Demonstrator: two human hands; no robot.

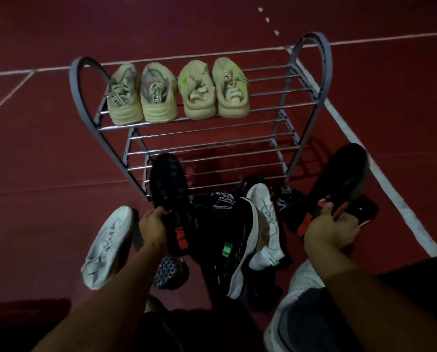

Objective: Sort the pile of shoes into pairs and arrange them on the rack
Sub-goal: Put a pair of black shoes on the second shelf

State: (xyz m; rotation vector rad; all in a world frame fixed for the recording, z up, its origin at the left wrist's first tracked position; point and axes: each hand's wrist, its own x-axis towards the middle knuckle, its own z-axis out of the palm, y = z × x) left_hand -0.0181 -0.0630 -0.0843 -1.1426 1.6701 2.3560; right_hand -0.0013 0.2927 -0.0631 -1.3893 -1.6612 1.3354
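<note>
Gripping a black shoe (170,196) at seven o'clock, the left hand (153,231) wraps it tight; the right hand (330,231), at four o'clock, clamps its black mate (339,179).

Shoe rack (311,80), partly filled

Top shelf of rack: four pale shoes (176,91) in two pairs. In front of rack: left hand (152,228) and right hand (330,231) each grip a black shoe; mixed pile (237,229) between.
</note>
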